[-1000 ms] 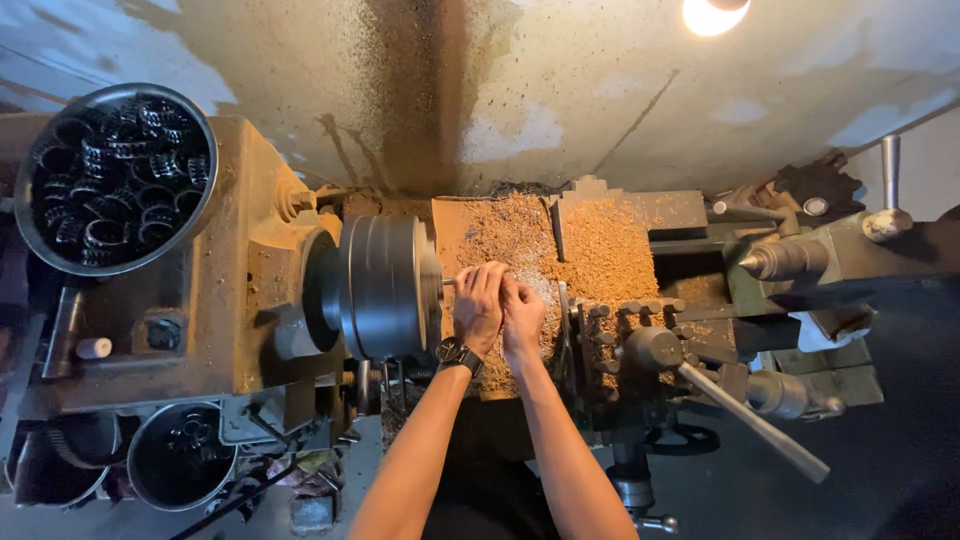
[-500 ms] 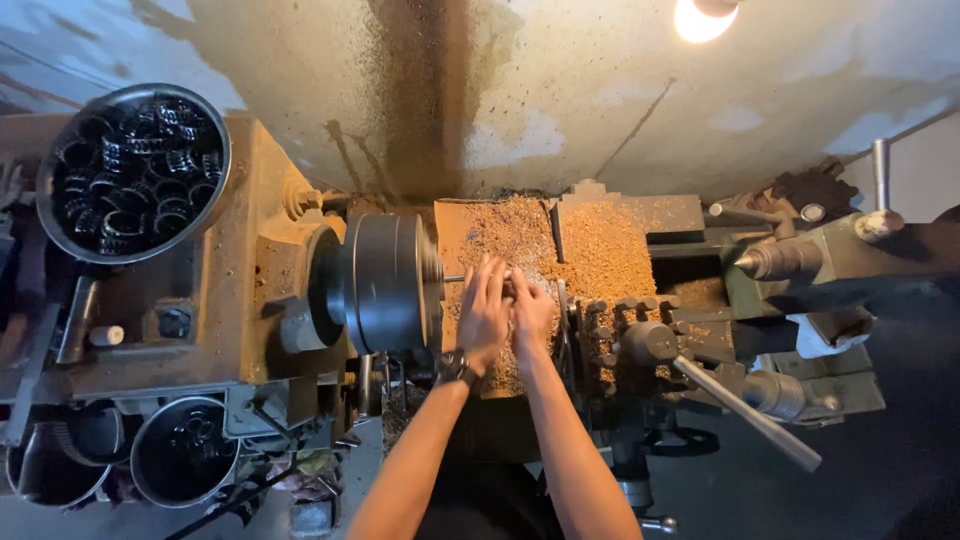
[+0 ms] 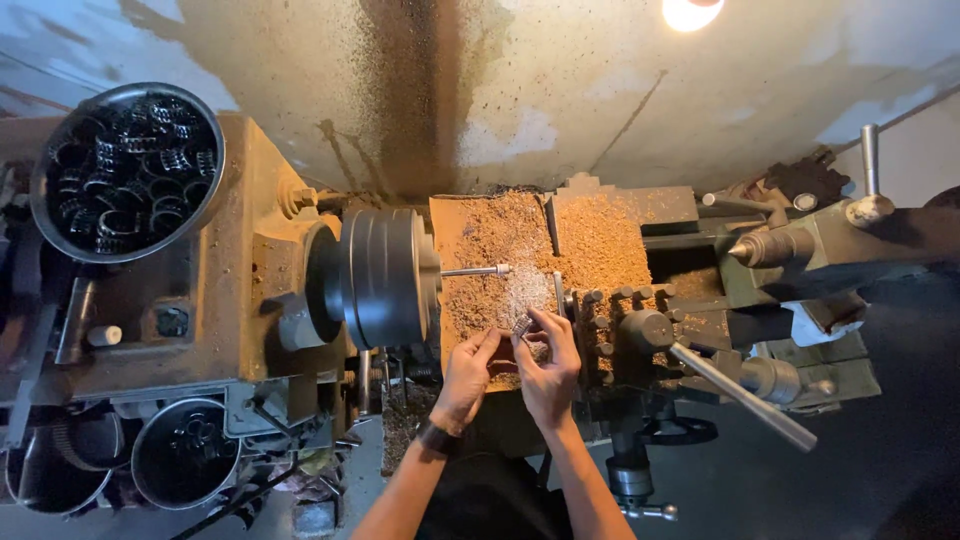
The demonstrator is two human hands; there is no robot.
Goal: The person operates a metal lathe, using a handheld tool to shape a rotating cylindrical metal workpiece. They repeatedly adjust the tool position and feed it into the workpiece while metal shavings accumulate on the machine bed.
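I look down on a worn metal lathe. Its dark round chuck [image 3: 385, 277] holds a thin shaft [image 3: 478, 270] that sticks out to the right over a bed covered in brown chips [image 3: 590, 245]. My right hand [image 3: 548, 368] pinches a small ridged metal piece [image 3: 522, 324] between its fingertips, just below the shaft. My left hand [image 3: 468, 372], with a dark band at the wrist, sits close beside it, fingers curled next to the same piece; whether it touches the piece I cannot tell.
A round bin of dark ring-shaped parts [image 3: 127, 172] rests on the headstock at the left. Two more round containers [image 3: 185, 452] stand below it. The tool post with a long lever handle [image 3: 740, 385] and the pointed tailstock [image 3: 800, 245] lie to the right.
Both hands have drawn back from the shaft toward me. The bare shaft now shows, and the small ridged piece sits in my right fingertips.
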